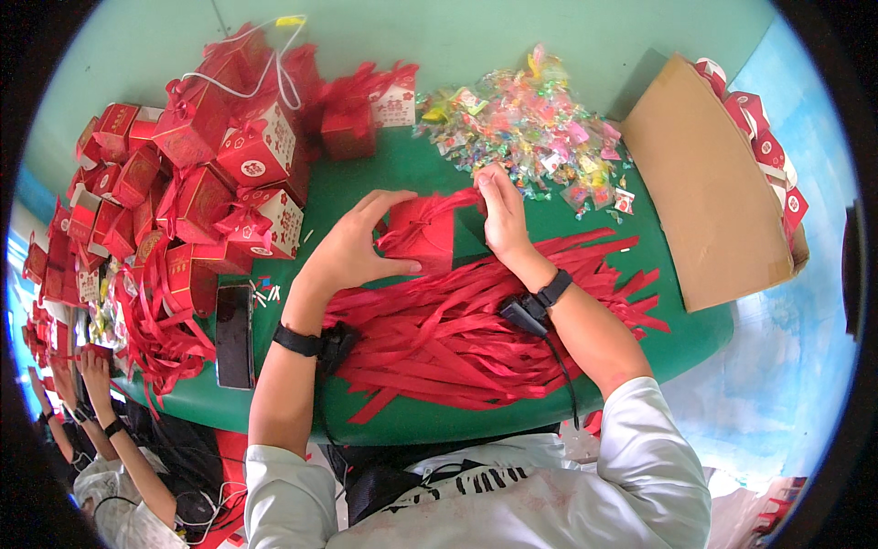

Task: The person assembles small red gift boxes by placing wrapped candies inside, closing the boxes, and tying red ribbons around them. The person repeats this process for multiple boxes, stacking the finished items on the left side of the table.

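A small red gift box (428, 245) is held above the green table, a red ribbon (441, 203) lying across its top. My left hand (352, 240) grips the box from the left, thumb along the near side and fingers at the far side. With its fingers pinched together, my right hand (503, 212) holds the ribbon's end, pulled out to the right of the box. Under my wrists spreads a heap of loose red ribbons (457, 329). Whether the ribbon is knotted I cannot tell.
Red and white gift boxes (197, 197) are piled at the left. Wrapped candies (540, 119) lie heaped at the back. A cardboard box (704, 183) with more boxes stands right. A phone (235, 337) lies left on the green table (654, 242). Another person's hands (94, 373) work far left.
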`<state>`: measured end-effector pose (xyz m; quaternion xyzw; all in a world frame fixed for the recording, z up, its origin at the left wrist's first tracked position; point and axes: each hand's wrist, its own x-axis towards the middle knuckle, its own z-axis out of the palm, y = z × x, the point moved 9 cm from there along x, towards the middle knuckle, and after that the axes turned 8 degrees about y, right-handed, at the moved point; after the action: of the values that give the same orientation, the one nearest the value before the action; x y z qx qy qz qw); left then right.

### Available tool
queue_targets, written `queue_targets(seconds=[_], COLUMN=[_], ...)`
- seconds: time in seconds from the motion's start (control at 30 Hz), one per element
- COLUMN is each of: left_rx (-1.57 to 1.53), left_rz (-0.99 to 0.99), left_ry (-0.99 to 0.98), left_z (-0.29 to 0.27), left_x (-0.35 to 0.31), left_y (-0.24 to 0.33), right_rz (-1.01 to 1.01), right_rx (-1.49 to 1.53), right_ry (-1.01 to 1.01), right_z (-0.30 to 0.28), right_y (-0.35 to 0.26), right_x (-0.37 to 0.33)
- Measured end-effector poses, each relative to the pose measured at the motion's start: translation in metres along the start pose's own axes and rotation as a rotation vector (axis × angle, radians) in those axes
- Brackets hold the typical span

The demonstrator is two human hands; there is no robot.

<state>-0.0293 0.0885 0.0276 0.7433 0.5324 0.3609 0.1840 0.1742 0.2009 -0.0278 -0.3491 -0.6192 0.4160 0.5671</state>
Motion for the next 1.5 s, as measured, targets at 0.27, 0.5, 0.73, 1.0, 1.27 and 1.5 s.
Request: queue_targets(seconds=[0.27, 0.5, 0.73, 1.0, 1.27, 1.5], left_rx=[0.213, 0.372, 0.238, 0.258, 0.319, 0.331], left_rz=[-0.060, -0.264, 0.018, -0.005, 0.076, 0.066], left_ry=[0.564, 0.417, 0.321, 0.251, 0.303, 0.267], left_z=[-0.036, -0.029, -0.008, -0.005, -0.009, -0.007], left_x=[-0.006, -0.004, -0.001, -0.003, -0.007, -0.008], left_y=[-0.014, -0.030, -0.010, -0.016, -0.010, -0.012], right_rz=[-0.035, -0.003, 0.010, -0.112, -0.006, 0.021], right_rx=[-0.127, -0.257, -0.135, -0.259, -0.661, -1.026], right_ry=[-0.089, -0.250, -0.596, -0.352, -0.424, -0.754], right_z=[0.015, 0.021, 0.063, 0.046, 0.014, 0.003], right_y=[0.001, 0.004, -0.008, -0.009, -0.037, -0.019], right_x=[-0.006, -0.008, -0.025, -0.010, 0.021, 0.080])
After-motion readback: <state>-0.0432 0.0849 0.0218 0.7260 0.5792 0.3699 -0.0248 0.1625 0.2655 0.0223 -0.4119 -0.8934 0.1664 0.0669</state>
